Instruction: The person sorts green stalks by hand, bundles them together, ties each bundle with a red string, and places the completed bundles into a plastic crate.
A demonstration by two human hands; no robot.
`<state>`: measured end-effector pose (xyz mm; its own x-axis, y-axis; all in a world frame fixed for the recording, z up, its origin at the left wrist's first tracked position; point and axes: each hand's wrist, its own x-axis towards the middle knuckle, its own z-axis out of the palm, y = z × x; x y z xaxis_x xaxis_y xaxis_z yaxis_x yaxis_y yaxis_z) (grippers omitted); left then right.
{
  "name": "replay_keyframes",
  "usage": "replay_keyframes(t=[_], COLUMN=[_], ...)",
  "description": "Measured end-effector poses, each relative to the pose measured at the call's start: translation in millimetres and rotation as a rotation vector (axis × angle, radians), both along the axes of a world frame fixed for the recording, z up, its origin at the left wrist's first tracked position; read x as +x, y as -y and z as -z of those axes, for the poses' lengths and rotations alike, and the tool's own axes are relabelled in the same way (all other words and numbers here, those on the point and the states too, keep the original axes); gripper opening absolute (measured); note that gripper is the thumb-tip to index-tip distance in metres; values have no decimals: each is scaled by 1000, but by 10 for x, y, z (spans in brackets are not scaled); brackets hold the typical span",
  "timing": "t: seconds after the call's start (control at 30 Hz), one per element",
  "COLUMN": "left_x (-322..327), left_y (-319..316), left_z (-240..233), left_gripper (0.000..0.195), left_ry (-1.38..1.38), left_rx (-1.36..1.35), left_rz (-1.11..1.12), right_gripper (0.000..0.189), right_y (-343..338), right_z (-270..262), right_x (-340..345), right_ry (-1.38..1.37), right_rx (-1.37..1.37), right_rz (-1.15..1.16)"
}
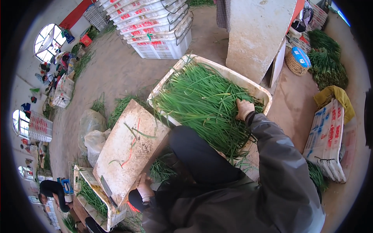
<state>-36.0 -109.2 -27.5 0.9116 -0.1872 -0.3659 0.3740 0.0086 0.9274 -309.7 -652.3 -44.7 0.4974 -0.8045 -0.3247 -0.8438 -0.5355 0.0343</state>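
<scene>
My right hand (245, 109), in a pale glove, reaches into the right side of a white plastic crate (247, 76). Long green garlic chives (201, 96) fill that crate in a loose layer, and their leaves hide part of my fingers. Lower down, my left hand (144, 186) is beside my knee, at the near edge of a worn, pale board (131, 145); its fingers are apart and hold nothing. A knife (107, 189) with a broad blade and dark handle lies along the board's left edge. Cut leaves and a thin red strip (129, 154) rest on the board.
A tall stack of white crates (157, 29) stands ahead. To its right rises a large pale slab (256, 38). Left are clear plastic bags (94, 139) and a crate of greens (91, 195). A lidded basket (298, 61) sits right. A person (54, 193) bends at lower left.
</scene>
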Motion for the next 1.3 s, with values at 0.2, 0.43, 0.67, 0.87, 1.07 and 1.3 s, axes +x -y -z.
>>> replay_keyframes(t=[0.2, 0.43, 0.67, 0.87, 1.07, 1.3], left_x=[12, 9, 54, 78, 72, 100], left_y=[-37, 2, 6, 64, 272, 125], left_z=[9, -26, 74, 57, -29, -24], left_gripper=[7, 8, 11, 11, 12, 10], left_ry=[15, 19, 56, 20, 21, 62], left_rx=[-5, 25, 90, 75, 131, 100], left_rz=[-16, 2, 19, -7, -2, 14], right_gripper=[74, 31, 61, 73, 31, 44], right_y=[302, 169, 171, 56, -179, -715], right_z=[-121, -131, 368, 527, 579, 629], right_x=[-9, 845, 1755, 2190, 2367, 2353], right_ry=[-67, 332, 495, 362, 328, 406], right_rx=[156, -123, 18, -104, -50, -165], right_rz=[-176, -208, -223, -145, -160, -396])
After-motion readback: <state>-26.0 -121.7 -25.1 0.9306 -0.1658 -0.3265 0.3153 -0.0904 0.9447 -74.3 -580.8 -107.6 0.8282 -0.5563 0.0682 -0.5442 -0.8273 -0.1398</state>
